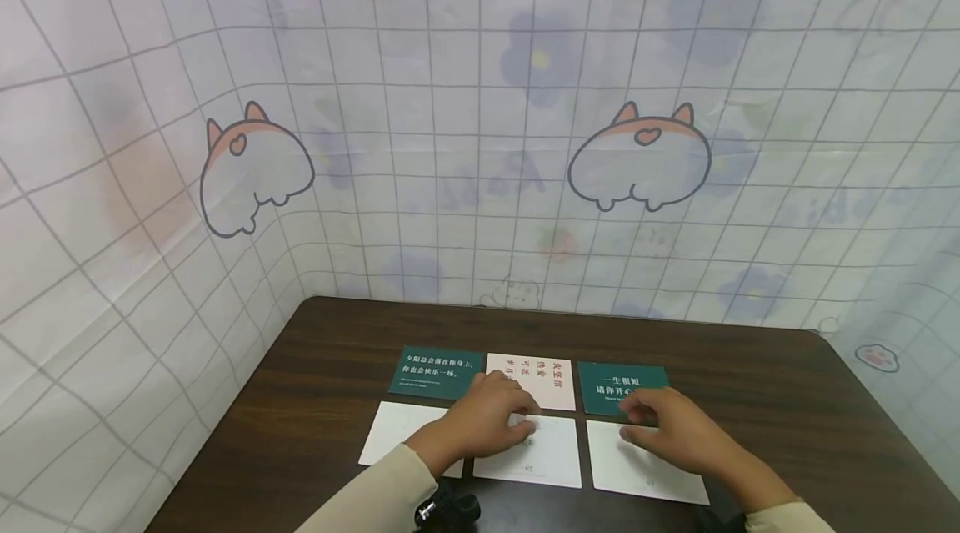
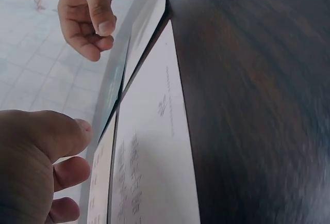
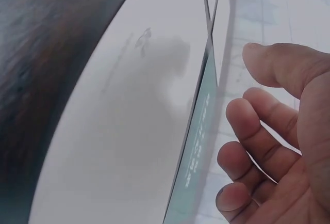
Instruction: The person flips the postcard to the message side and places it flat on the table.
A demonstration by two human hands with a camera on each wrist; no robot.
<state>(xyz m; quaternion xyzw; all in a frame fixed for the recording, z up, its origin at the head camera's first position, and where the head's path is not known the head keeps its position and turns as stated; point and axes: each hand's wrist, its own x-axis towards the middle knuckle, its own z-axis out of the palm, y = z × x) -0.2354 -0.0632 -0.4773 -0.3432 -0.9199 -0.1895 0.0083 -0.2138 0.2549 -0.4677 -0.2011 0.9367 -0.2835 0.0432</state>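
Note:
Two rows of cards lie on the table, three to a row. In the far row are a left green card (image 1: 435, 374), a cream card with red characters (image 1: 555, 389) and a right green card (image 1: 607, 387). The near row holds a left white card (image 1: 397, 433), a middle white card (image 1: 551, 458) and a right white card (image 1: 637, 475). My left hand (image 1: 491, 416) hovers over the middle cards, fingers loosely bent around nothing. Above the right-hand cards is my right hand (image 1: 678, 430), likewise relaxed, its thumb apart from the fingers (image 3: 242, 115).
The dark wooden table (image 1: 300, 433) has rounded far corners. A grid-patterned curtain (image 1: 450, 141) with cartoon animals rises behind it and along both sides. Beside my left sleeve, at the near edge, sits a small black device (image 1: 447, 508).

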